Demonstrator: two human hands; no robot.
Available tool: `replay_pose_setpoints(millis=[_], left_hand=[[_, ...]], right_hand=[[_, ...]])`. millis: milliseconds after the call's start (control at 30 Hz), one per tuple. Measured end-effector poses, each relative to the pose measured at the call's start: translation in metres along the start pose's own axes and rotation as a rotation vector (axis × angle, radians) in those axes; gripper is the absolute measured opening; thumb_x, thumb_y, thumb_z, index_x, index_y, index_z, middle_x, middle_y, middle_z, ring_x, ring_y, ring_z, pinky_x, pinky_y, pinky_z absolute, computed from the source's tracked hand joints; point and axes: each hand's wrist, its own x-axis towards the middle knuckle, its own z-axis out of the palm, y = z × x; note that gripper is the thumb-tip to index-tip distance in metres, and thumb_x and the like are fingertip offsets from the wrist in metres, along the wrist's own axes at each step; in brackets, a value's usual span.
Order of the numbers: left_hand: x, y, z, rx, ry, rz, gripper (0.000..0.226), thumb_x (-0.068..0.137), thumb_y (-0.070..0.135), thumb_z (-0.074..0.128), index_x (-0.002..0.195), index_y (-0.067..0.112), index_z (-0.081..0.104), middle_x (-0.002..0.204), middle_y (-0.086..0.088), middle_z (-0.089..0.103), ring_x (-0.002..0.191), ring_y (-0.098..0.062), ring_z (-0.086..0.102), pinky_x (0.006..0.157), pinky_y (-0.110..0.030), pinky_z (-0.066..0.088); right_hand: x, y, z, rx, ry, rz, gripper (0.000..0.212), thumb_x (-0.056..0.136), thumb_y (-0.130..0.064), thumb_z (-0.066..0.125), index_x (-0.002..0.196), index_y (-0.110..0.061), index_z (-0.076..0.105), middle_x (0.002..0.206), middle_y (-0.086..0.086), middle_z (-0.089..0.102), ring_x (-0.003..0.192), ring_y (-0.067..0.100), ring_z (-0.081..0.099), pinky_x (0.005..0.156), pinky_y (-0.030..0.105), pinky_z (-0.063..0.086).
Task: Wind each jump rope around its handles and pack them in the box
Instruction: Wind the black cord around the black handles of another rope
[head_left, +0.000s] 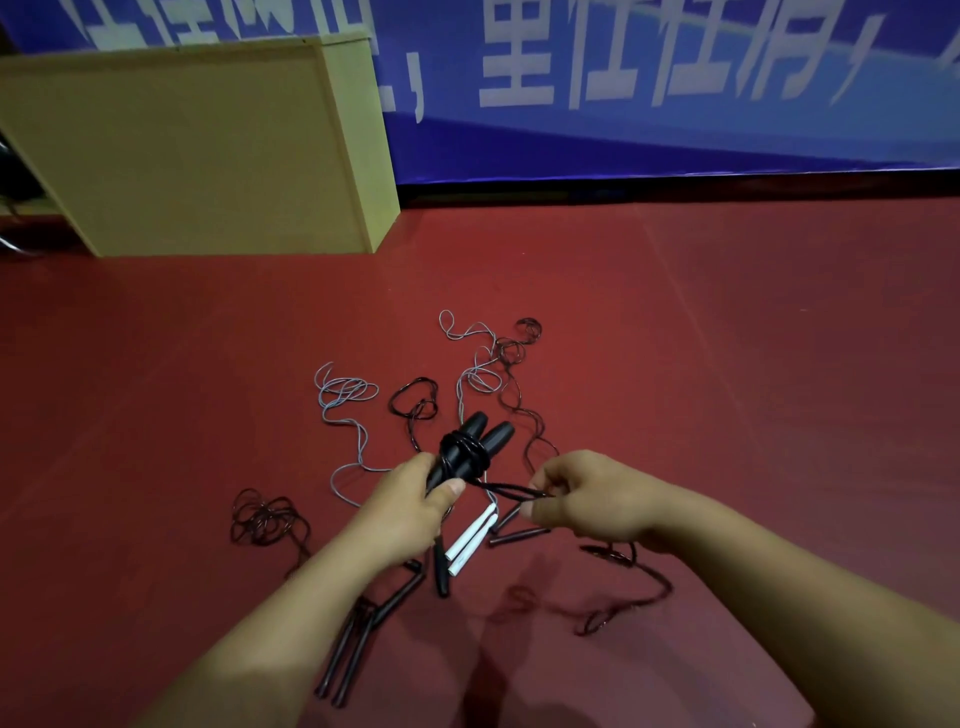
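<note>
Upper left of frame: big tan box (182, 150), standing on the red floor (727, 338), well apart from everything else; opening not visible from here.

Centre of frame, scattered on the floor: loose jump ropes, pale blue-grey cord (345, 395) and dark cords (415, 405) in soft tangled loops, clearly limp and light, likely to snag one another when lifted. White handles (470, 540) lying side by side just below the hands; long dark handles (348, 654) at lower centre-left. Best taken by the stiff handles, not the cord.

Mid-frame, raised above the floor: pair of black handles (480, 441) held together, rope (465, 451) wound several turns around the middle. Rigid, light, probably smooth, so turns could slip if tension drops.

Left hand (410, 514) closed around the lower ends of the black handles, thumb pressed across them. Right hand (592, 499) pinching the free cord end (511, 489), fingers narrow, cord taut between hands.

Judged near the last turns of this rope; tail wants tucking under a turn.
</note>
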Motion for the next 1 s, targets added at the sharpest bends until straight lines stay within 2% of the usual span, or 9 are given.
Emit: replay_pose_setpoints(millis=[167,333,433,567,633,700,767,900,1000], left_hand=[[-0.002,0.005,0.004,0.062,-0.101,-0.018,0.019,0.096,0.032,0.056,0.096,0.013,0.054,0.078,-0.015,0.066,0.055,-0.027,0.067,0.058,-0.044,0.060],[-0.011,0.016,0.012,0.084,-0.268,0.014,0.006,0.098,0.027,0.054,0.097,0.023,0.051,0.074,-0.004,0.064,0.047,-0.017,0.061,0.045,-0.028,0.051],[-0.019,0.026,0.013,0.130,-0.327,0.080,0.014,0.098,0.027,0.054,0.086,0.028,0.047,0.073,0.000,0.064,0.044,-0.013,0.059,0.044,-0.024,0.048],[-0.024,0.029,0.013,0.216,-0.403,0.147,0.016,0.096,0.031,0.058,0.086,0.024,0.048,0.073,0.001,0.066,0.044,-0.012,0.058,0.044,-0.023,0.046],[-0.025,0.026,0.013,0.248,-0.435,0.164,0.018,0.093,0.035,0.062,0.085,0.024,0.050,0.071,-0.001,0.064,0.044,-0.011,0.059,0.046,-0.022,0.045],[-0.026,0.020,0.011,0.229,-0.478,0.165,0.019,0.091,0.038,0.064,0.085,0.024,0.052,0.069,-0.001,0.059,0.046,-0.012,0.059,0.047,-0.022,0.044],[-0.027,0.017,0.008,0.155,-0.537,0.171,0.014,0.092,0.038,0.063,0.085,0.029,0.055,0.069,-0.004,0.057,0.049,-0.015,0.059,0.048,-0.021,0.043],[-0.032,0.022,-0.005,-0.123,-0.640,0.175,0.016,0.095,0.034,0.062,0.080,0.033,0.061,0.069,-0.002,0.061,0.045,-0.015,0.053,0.045,-0.018,0.040],[-0.035,0.027,-0.012,-0.310,-0.711,0.184,0.021,0.095,0.034,0.059,0.094,0.013,0.063,0.067,-0.004,0.061,0.042,-0.013,0.050,0.044,-0.018,0.040]], right_hand=[[-0.002,-0.006,0.004,-0.020,0.052,-0.124,0.013,0.090,-0.023,0.066,0.083,-0.012,0.064,0.063,-0.010,0.050,0.053,0.004,0.041,0.052,0.020,0.034],[0.001,-0.002,0.003,-0.195,0.248,-0.233,0.009,0.090,-0.024,0.066,0.082,-0.028,0.065,0.075,-0.011,0.065,0.069,0.001,0.058,0.064,0.016,0.042],[0.002,0.001,0.002,-0.261,0.292,-0.286,0.006,0.089,-0.024,0.066,0.090,-0.023,0.071,0.084,-0.011,0.068,0.079,0.004,0.060,0.069,0.014,0.043],[0.003,0.002,0.002,-0.301,0.326,-0.309,0.020,0.081,-0.031,0.074,0.100,-0.024,0.071,0.089,-0.011,0.068,0.081,0.003,0.059,0.068,0.011,0.039],[0.003,0.005,0.000,-0.314,0.312,-0.272,0.034,0.074,-0.039,0.080,0.105,-0.027,0.069,0.090,-0.007,0.068,0.080,0.008,0.059,0.069,0.017,0.042],[0.005,0.006,-0.003,-0.338,0.286,-0.239,0.039,0.067,-0.046,0.083,0.099,-0.029,0.067,0.086,-0.006,0.066,0.077,0.011,0.058,0.069,0.025,0.046],[0.006,0.007,-0.006,-0.337,0.270,-0.207,0.039,0.063,-0.050,0.085,0.085,-0.029,0.062,0.074,-0.007,0.063,0.068,0.009,0.056,0.063,0.023,0.045],[0.005,0.008,-0.014,-0.060,0.152,-0.106,0.040,0.066,-0.040,0.087,0.079,-0.016,0.058,0.064,-0.007,0.056,0.055,0.006,0.047,0.052,0.018,0.038],[0.003,0.009,-0.017,0.310,-0.034,-0.127,0.023,0.076,-0.020,0.080,0.081,-0.012,0.059,0.067,-0.003,0.057,0.057,0.007,0.051,0.055,0.019,0.041]])
